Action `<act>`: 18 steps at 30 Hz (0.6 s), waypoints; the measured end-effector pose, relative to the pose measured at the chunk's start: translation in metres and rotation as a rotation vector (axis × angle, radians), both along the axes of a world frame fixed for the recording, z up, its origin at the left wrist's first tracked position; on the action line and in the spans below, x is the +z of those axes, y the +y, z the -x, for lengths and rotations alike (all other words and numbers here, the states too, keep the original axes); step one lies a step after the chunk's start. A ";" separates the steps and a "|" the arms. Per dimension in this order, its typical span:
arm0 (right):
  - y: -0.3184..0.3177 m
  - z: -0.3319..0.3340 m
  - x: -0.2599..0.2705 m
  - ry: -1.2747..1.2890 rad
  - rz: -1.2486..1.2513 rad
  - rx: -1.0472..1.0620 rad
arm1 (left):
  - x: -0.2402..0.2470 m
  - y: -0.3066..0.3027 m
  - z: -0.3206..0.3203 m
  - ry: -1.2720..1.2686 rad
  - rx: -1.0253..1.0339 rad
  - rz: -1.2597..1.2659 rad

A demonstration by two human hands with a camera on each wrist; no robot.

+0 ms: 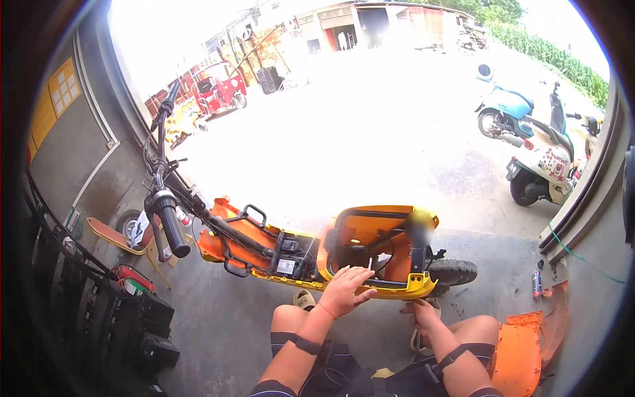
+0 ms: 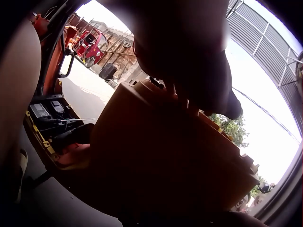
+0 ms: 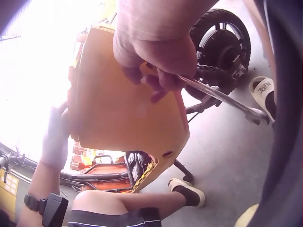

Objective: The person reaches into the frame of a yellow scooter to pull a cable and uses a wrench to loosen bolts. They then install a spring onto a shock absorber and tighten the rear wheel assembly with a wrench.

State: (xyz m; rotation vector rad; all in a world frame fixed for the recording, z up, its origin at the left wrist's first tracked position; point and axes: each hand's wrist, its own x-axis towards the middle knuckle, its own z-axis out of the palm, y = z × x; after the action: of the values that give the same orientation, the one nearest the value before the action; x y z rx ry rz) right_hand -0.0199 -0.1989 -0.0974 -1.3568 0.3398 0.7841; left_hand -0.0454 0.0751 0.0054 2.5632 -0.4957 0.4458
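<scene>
A yellow-orange electric scooter point(image 1: 417, 286) stands across the doorway with its seat area uncovered and its inside exposed. My left hand point(image 1: 345, 291) rests on the near top edge of its rear body panel point(image 3: 113, 104), fingers extended over the rim. In the left wrist view that hand is a dark shape above the panel. My right hand point(image 3: 163, 59) is at the panel's lower rear part, fingers curled round a metal wrench point(image 3: 222, 98). The wrench's open-jawed end points away from the panel, toward the floor. The wrench's other end is hidden by the hand.
The scooter's rear wheel point(image 1: 453, 271) is right of the panel and its handlebar point(image 1: 170, 221) at the left. An orange panel point(image 1: 519, 344) and a spray can point(image 1: 536, 284) are on the floor at right. Black boxes point(image 1: 157, 321) stand left. Parked scooters point(image 1: 546, 159) are outside.
</scene>
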 end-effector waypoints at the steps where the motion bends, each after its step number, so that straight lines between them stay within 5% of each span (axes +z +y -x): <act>1: -0.002 -0.001 -0.007 0.023 -0.020 -0.013 | 0.012 0.012 0.008 -0.069 0.058 0.013; 3: 0.001 -0.002 -0.008 -0.010 0.020 -0.025 | 0.023 0.053 0.025 -0.055 0.202 0.301; 7: 0.002 0.003 -0.034 -0.153 0.184 0.017 | 0.110 0.127 0.073 -0.011 0.253 1.683; 11: 0.000 0.006 -0.029 -0.349 0.338 0.162 | 0.171 0.182 0.120 -0.264 0.189 1.570; 15: 0.005 0.014 -0.004 -0.525 0.329 0.321 | 0.225 0.180 0.118 -0.189 0.268 1.505; 18: 0.009 0.015 0.020 -0.257 0.092 0.158 | 0.254 0.190 0.106 -0.151 0.489 1.494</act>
State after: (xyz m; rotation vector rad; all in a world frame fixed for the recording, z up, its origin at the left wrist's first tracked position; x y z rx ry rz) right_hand -0.0346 -0.1901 -0.0772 -1.5654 0.0673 0.7198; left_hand -0.1519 0.2646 0.2596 1.1472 0.3741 0.7726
